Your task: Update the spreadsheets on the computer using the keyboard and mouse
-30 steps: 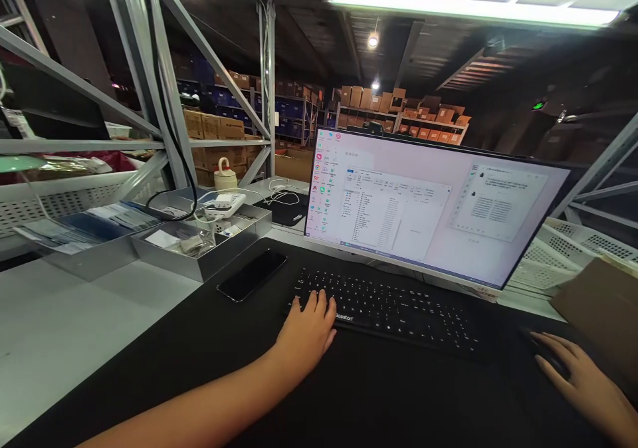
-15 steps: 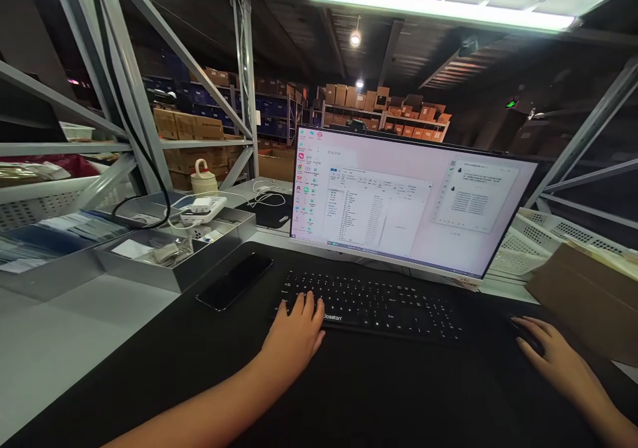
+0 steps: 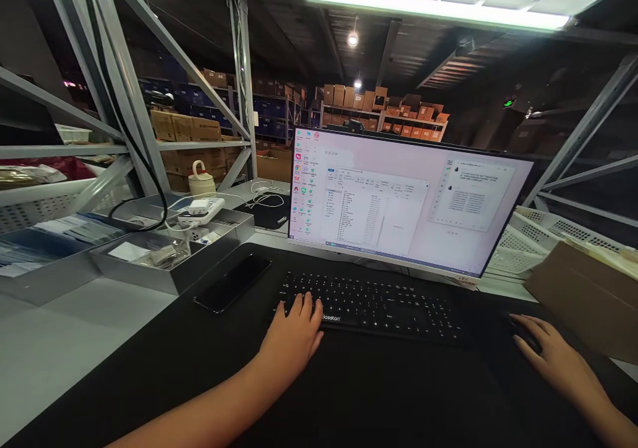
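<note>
Keyboard (image 3: 383, 305), black, lies on the black desk mat (image 3: 379, 395) directly ahead of the left hand (image 3: 294, 334), which rests flat and released, fingers spread on the keys at its left end, grasping nothing. Right hand (image 3: 558, 361) lies well apart to the right, fingers draped over a dark mouse (image 3: 521, 332) just past the keyboard's right end; whether it grips cannot be told. Outward: a dark phone (image 3: 232, 283) lies just left of the keyboard, a lit monitor (image 3: 399, 202) stands behind it, a metal tray (image 3: 199, 272) sits further left, and a cardboard box (image 3: 583, 298) sits near the right hand.
</note>
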`<state>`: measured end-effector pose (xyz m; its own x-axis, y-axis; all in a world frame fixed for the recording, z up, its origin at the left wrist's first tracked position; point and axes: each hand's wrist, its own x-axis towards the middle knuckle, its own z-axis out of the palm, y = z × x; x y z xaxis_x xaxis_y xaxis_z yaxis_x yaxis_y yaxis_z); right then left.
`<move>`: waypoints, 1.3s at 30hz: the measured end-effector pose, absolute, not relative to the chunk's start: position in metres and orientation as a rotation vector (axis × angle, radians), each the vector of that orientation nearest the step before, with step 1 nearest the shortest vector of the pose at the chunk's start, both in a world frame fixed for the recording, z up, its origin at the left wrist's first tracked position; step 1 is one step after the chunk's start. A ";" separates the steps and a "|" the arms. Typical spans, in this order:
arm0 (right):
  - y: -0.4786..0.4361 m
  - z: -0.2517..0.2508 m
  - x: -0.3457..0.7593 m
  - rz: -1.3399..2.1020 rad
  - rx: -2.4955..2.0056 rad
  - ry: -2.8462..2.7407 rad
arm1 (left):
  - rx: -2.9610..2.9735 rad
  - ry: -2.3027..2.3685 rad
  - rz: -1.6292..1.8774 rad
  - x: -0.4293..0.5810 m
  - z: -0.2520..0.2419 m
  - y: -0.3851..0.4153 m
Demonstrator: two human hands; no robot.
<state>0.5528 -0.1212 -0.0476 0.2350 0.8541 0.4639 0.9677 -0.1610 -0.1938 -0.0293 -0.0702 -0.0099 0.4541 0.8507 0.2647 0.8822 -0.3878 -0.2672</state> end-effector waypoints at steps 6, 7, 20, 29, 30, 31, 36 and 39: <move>-0.119 -0.049 0.555 -0.322 -2.084 -1.640 | -2.341 -1.461 -0.125 -0.030 -0.011 -0.069; -0.118 -0.050 0.557 -0.326 -2.085 -1.639 | -2.340 -1.455 -0.132 -0.030 -0.011 -0.069; -0.115 -0.059 0.564 -0.335 -2.003 -1.668 | -2.328 -1.447 -0.138 -0.030 -0.012 -0.070; -0.115 -0.055 0.567 -0.231 -2.091 -1.695 | -2.363 -1.477 -0.115 -0.028 -0.004 -0.074; -0.115 -0.055 0.567 -0.237 -2.086 -1.694 | -2.363 -1.478 -0.114 -0.028 -0.004 -0.074; -0.114 -0.055 0.567 -0.241 -2.080 -1.694 | -2.362 -1.481 -0.114 -0.028 -0.003 -0.075; -0.112 -0.055 0.564 -0.251 -2.063 -1.679 | -2.366 -1.484 -0.128 -0.028 -0.003 -0.075; -0.111 -0.055 0.564 -0.254 -2.057 -1.676 | -2.376 -1.476 -0.128 -0.029 -0.005 -0.074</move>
<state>0.5635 -0.1115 -0.0553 0.2363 0.8727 0.4273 0.9601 -0.1421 -0.2409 -0.0286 -0.0738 -0.0051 0.4561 0.8536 0.2517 0.8842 -0.4026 -0.2368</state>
